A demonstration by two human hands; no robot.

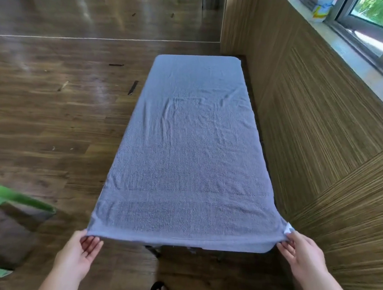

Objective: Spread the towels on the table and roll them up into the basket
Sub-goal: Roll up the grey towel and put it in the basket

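The spreading step is judged nearly done, the grey-blue towel [190,149] being laid flat along the narrow tabletop [243,60], its near corners pinched by the left hand [83,252] and right hand [300,254], so rolling from this end is called for next, between wooden floor [52,112] and panelled wall [323,131].

One wide-angle camera is riding on the person's head, facing forward and tilting steeply down. The left hand [81,253] and right hand [303,254] are sitting nearest the lens. The towel [190,144] is stretching away beyond them; the wall [323,131] is running off right of the right hand, the floor [41,111] left of the left hand.
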